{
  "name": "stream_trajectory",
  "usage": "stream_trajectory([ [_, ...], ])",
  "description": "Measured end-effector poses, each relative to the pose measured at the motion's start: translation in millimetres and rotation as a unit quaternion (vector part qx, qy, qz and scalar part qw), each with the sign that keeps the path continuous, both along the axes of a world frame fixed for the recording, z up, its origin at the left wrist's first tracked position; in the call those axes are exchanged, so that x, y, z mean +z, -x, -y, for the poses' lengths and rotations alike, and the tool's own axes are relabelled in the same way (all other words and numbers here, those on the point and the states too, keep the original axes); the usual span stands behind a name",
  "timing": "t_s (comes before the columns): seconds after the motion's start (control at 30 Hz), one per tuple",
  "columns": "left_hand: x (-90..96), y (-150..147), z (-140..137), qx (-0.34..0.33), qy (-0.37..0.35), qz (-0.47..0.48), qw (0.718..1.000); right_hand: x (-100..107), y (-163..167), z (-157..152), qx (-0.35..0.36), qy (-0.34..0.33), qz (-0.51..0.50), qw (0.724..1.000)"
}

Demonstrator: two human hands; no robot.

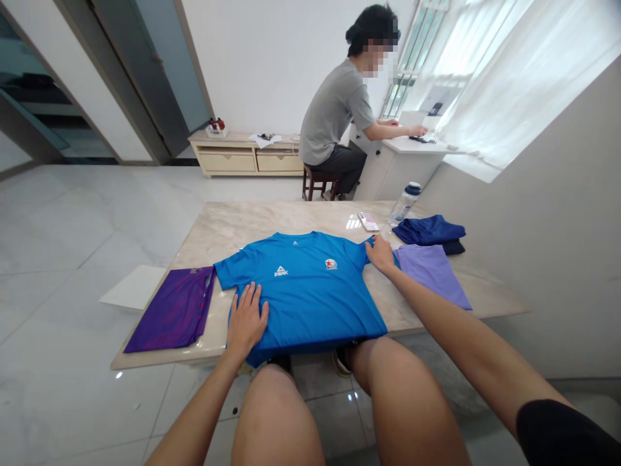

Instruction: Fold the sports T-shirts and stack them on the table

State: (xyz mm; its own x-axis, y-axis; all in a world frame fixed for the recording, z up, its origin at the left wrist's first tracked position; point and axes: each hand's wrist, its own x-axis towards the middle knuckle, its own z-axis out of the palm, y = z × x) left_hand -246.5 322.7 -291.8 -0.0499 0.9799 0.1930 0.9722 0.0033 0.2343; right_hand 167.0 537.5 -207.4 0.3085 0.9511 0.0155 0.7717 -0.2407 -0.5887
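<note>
Left hand: I'm seeing it resting open, palm down, on the blue shirt, near its left side.
Right hand: its fingers are bending over the right sleeve; whether they're pinching, I cannot tell from here.
Blue shirt: it's lying spread on the desk, reaching from hand to hand.
Neighbours: a purple garment is lying left, a lavender cloth right.

Blue short-slv T-shirt, front up, spread approx. flat on worktop, round collar twd far side, hem hanging over near edge. White PEAK logo on L chest, round red/white badge on R. L slv laid out; R slv partly hidden; few soft wrinkles.
</note>
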Motion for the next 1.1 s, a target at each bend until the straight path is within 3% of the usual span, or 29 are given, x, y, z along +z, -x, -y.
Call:
stream_trajectory([
  [0.07, 1.4, 0, 0, 0.000, 0.002, 0.003, 1.000, 7, 22, -3, 0.097, -0.010, -0.083, 0.992],
  [0.13, 2.1, 0, 0, -0.001, 0.002, 0.006, 1.000, 10, 40, -6, 0.196, -0.029, -0.215, 0.956],
  [0.2, 2.1, 0, 0, 0.000, 0.000, 0.008, 1.000, 8, 51, -5, 0.230, -0.049, -0.291, 0.927],
  [0.27, 1.4, 0, 0, 0.003, -0.002, 0.009, 1.000, 0, 56, 1, 0.226, -0.057, -0.232, 0.944],
  [0.33, 0.5, 0, 0, 0.004, -0.004, 0.009, 1.000, -17, 58, 14, 0.271, -0.062, -0.103, 0.955],
  [0.47, 0.2, 0, 1, 0.004, -0.002, 0.000, 1.000, -61, 65, 49, 0.391, -0.080, 0.078, 0.913],
  [0.53, 1.0, 0, 1, 0.003, 0.004, -0.006, 1.000, -79, 70, 64, 0.388, -0.088, 0.110, 0.911],
  [0.63, 2.5, 0, 2, 0.002, 0.010, -0.012, 1.000, -88, 72, 78, 0.327, -0.111, 0.120, 0.931],
  [0.7, 3.5, 0, 2, 0.003, 0.008, -0.015, 1.000, -85, 68, 84, 0.300, -0.115, 0.106, 0.941],
  [0.8, 4.6, -1, 1, 0.008, 0.003, -0.019, 1.000, -70, 57, 92, 0.326, -0.088, 0.047, 0.940],
  [1.0, 6.2, -2, 1, 0.010, 0.006, -0.016, 1.000, -31, 36, 98, 0.455, 0.011, 0.002, 0.891],
  [1.1, 7.0, -2, 1, 0.010, 0.009, -0.019, 1.000, -21, 38, 76, 0.424, -0.029, 0.043, 0.904],
])
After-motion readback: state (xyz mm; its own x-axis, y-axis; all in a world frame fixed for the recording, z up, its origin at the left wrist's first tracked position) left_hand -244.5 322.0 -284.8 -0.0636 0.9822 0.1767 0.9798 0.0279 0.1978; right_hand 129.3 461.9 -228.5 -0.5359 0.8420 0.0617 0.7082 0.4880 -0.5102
